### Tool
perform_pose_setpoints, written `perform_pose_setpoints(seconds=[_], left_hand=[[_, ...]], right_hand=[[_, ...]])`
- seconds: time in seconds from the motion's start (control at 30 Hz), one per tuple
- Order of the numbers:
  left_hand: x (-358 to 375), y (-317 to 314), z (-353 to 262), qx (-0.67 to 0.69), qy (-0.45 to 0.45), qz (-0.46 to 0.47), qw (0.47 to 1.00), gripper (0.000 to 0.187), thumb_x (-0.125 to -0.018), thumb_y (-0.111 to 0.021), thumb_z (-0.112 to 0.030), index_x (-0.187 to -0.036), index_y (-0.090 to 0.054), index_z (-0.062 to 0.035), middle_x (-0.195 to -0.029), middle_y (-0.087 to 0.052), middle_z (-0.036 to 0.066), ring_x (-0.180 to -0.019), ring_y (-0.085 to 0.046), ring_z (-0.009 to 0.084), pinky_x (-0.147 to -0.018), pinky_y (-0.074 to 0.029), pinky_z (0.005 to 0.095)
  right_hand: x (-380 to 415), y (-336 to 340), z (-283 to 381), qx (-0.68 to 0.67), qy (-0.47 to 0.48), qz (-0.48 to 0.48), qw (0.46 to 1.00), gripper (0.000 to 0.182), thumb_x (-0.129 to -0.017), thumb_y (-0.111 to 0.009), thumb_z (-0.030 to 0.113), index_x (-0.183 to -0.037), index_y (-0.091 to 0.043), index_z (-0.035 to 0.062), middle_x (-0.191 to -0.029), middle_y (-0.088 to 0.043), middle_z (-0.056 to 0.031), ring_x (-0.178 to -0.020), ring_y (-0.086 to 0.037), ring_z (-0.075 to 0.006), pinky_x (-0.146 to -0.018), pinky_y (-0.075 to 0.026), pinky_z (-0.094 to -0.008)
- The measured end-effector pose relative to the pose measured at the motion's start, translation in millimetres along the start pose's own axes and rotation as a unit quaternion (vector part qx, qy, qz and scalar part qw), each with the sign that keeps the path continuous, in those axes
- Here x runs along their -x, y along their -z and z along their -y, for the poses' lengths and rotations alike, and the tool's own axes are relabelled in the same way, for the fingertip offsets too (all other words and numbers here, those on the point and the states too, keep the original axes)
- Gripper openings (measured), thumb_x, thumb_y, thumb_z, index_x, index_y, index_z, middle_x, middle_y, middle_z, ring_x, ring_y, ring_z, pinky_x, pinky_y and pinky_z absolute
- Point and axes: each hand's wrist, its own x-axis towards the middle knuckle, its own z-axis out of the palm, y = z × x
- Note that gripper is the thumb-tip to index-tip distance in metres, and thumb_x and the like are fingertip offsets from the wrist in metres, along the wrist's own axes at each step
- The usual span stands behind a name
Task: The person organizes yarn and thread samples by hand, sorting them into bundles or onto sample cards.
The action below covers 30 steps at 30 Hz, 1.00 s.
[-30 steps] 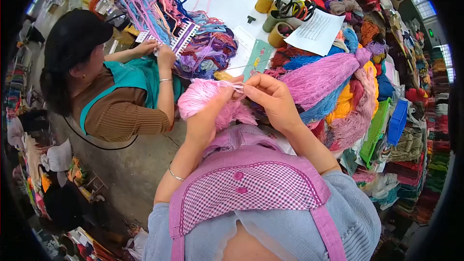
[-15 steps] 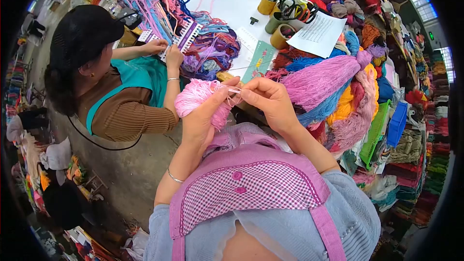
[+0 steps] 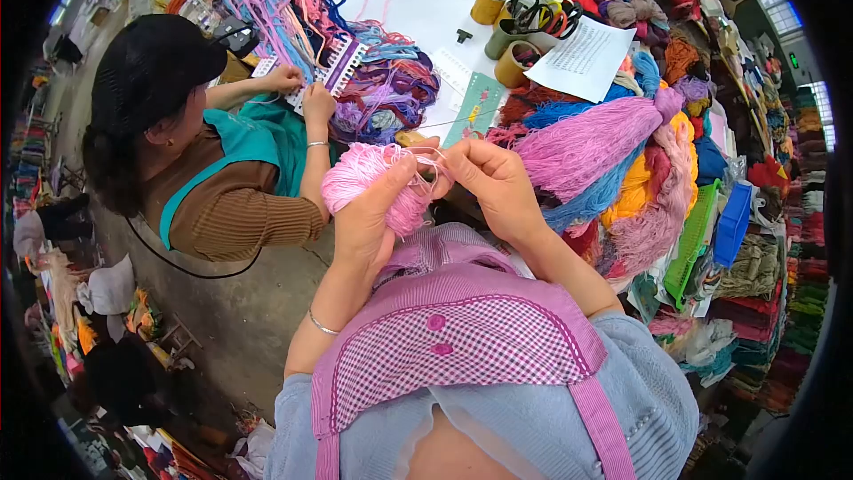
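Observation:
A bundle of light pink yarn (image 3: 362,176) rests in my left hand (image 3: 371,213), whose fingers are wrapped round it. My right hand (image 3: 491,182) pinches thin pink strands (image 3: 428,158) that run across from the bundle. Both hands are close together above my lap, near the table edge, and some fingertips are hidden behind the strands. Just right of my right hand lies a large mauve yarn hank (image 3: 591,142), tied at its top.
To my left a co-worker (image 3: 235,187) in a green apron handles strands beside a white-and-purple card (image 3: 342,71). On the white table (image 3: 426,13) stand tube holders (image 3: 515,62) with scissors, a paper sheet (image 3: 582,58) and tangled yarn (image 3: 386,93). Green (image 3: 689,244) and blue baskets (image 3: 731,224) sit at right.
My right hand has shifted slightly, and the strands between my hands now form a looser loop. The pink bundle stays in my left hand. The co-worker's hands have moved a little.

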Motion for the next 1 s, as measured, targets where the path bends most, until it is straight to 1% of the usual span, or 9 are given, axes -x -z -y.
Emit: perform_pose_setpoints(seconds=[0.2, 0.3, 0.47, 0.53, 0.63, 0.7, 0.83, 0.93, 1.0], left_hand=[[0, -8, 7, -0.007, 0.003, -0.009, 1.000, 0.031, -0.090, -0.056, -0.007, -0.117, -0.054, 0.0084, -0.108, -0.062, 0.015, -0.093, -0.062, 0.0173, -0.080, -0.052, 0.0286], [-1, -8, 9, 0.008, 0.019, -0.023, 1.000, 0.033, -0.091, -0.056, -0.009, -0.119, -0.052, 0.0084, -0.111, -0.061, 0.015, -0.096, -0.061, 0.0181, -0.082, -0.052, 0.0299], [0, -12, 5, 0.063, 0.040, 0.003, 0.997, 0.036, -0.092, -0.055, -0.011, -0.122, -0.049, 0.0086, -0.120, -0.057, 0.017, -0.102, -0.060, 0.0202, -0.086, -0.052, 0.0326], [1, -13, 5, 0.000, 0.030, 0.009, 1.000, 0.035, -0.093, -0.053, -0.010, -0.123, -0.049, 0.0078, -0.123, -0.055, 0.018, -0.105, -0.059, 0.0215, -0.089, -0.051, 0.0338], [2, -14, 7, -0.043, 0.006, -0.011, 0.999, 0.032, -0.093, -0.053, -0.008, -0.121, -0.051, 0.0071, -0.125, -0.054, 0.018, -0.107, -0.058, 0.0215, -0.091, -0.050, 0.0337], [-4, -6, 18, -0.072, -0.028, 0.000, 0.997, 0.031, -0.092, -0.053, -0.007, -0.120, -0.052, 0.0071, -0.125, -0.054, 0.017, -0.108, -0.057, 0.0211, -0.091, -0.050, 0.0332], [-5, -6, 21, -0.146, -0.086, -0.014, 0.985, 0.030, -0.092, -0.056, -0.006, -0.118, -0.055, 0.0076, -0.126, -0.054, 0.016, -0.110, -0.056, 0.0199, -0.092, -0.048, 0.0310], [-7, 3, 25, -0.134, -0.089, -0.028, 0.986, 0.031, -0.093, -0.053, -0.008, -0.120, -0.055, 0.0070, -0.124, -0.056, 0.015, -0.107, -0.058, 0.0197, -0.094, -0.046, 0.0313], [-8, 21, 24, -0.061, -0.056, -0.016, 0.996, 0.032, -0.094, -0.051, -0.013, -0.120, -0.055, 0.0050, -0.121, -0.058, 0.014, -0.105, -0.059, 0.0202, -0.098, -0.043, 0.0326]], right_hand=[[6, -4, 7, -0.005, -0.016, -0.036, 0.999, 0.014, -0.085, -0.065, 0.004, -0.098, -0.062, -0.0028, -0.093, -0.065, -0.0041, -0.084, -0.061, -0.0096, -0.076, -0.049, -0.0217], [7, -3, 8, -0.007, -0.020, -0.043, 0.999, 0.013, -0.086, -0.063, 0.003, -0.097, -0.063, -0.0029, -0.093, -0.065, -0.0042, -0.085, -0.061, -0.0098, -0.077, -0.049, -0.0220], [7, 4, 4, -0.004, -0.025, -0.059, 0.998, 0.015, -0.088, -0.062, 0.010, -0.096, -0.064, -0.0020, -0.089, -0.065, -0.0028, -0.080, -0.059, -0.0073, -0.072, -0.047, -0.0212], [5, 8, 2, -0.002, -0.022, -0.058, 0.998, 0.016, -0.089, -0.061, 0.013, -0.096, -0.064, -0.0014, -0.088, -0.064, -0.0022, -0.077, -0.057, -0.0063, -0.070, -0.045, -0.0206], [1, 6, 6, -0.010, -0.053, -0.051, 0.997, 0.020, -0.089, -0.061, 0.014, -0.098, -0.066, -0.0028, -0.094, -0.065, -0.0009, -0.085, -0.056, -0.0063, -0.075, -0.044, -0.0216], [0, -6, 20, -0.006, -0.085, -0.023, 0.996, 0.018, -0.088, -0.063, 0.016, -0.095, -0.065, -0.0004, -0.083, -0.062, 0.0000, -0.072, -0.053, -0.0052, -0.065, -0.040, -0.0193], [-5, 2, 9, 0.035, -0.119, -0.037, 0.992, 0.020, -0.086, -0.065, 0.016, -0.096, -0.065, -0.0010, -0.084, -0.062, 0.0002, -0.076, -0.053, -0.0056, -0.069, -0.041, -0.0208], [-10, 2, 9, 0.029, -0.032, -0.034, 0.998, 0.016, -0.087, -0.064, 0.014, -0.096, -0.065, 0.0004, -0.085, -0.062, -0.0006, -0.078, -0.054, -0.0075, -0.071, -0.041, -0.0227], [-21, 14, -3, -0.154, -0.097, -0.069, 0.981, 0.013, -0.089, -0.060, 0.013, -0.094, -0.062, 0.0017, -0.083, -0.061, -0.0006, -0.077, -0.055, -0.0102, -0.072, -0.042, -0.0245]])
